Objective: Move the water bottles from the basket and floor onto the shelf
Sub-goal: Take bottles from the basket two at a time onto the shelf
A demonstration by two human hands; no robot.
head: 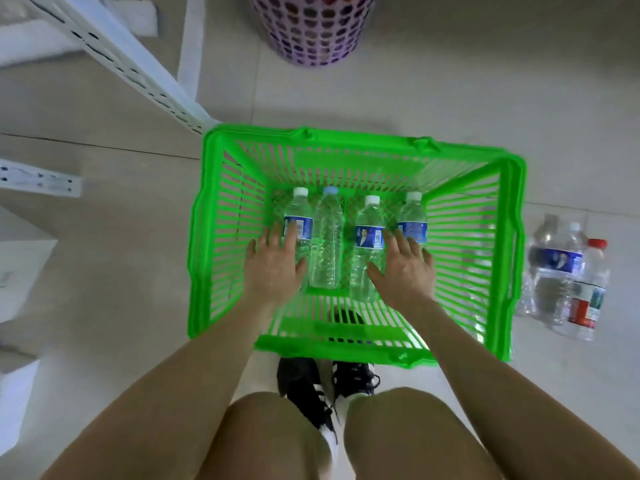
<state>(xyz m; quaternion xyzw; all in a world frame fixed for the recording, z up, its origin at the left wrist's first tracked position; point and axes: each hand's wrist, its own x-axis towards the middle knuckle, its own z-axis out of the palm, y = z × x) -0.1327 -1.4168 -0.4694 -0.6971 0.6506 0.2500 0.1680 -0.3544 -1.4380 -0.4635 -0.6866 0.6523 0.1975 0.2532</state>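
Note:
A bright green slatted basket point(460, 174) stands on the floor with several clear water bottles lying side by side in it. My left hand point(273, 265) reaches in with spread fingers over the leftmost bottle point(300, 216), which has a blue label. My right hand point(405, 268) hovers with straight fingers between the third bottle point(369, 233) and the rightmost bottle point(412, 220). An unlabelled bottle point(326, 244) lies between my hands. Neither hand grips anything. More bottles point(554, 268) lie on the floor right of the basket, one with a red cap point(588, 292).
The white metal shelf frame point(114, 60) runs across the upper left, with another white bracket point(38, 181) at the left edge. A purple perforated bin point(311, 29) stands beyond the basket. My knees and black shoes point(311, 389) are just below the basket.

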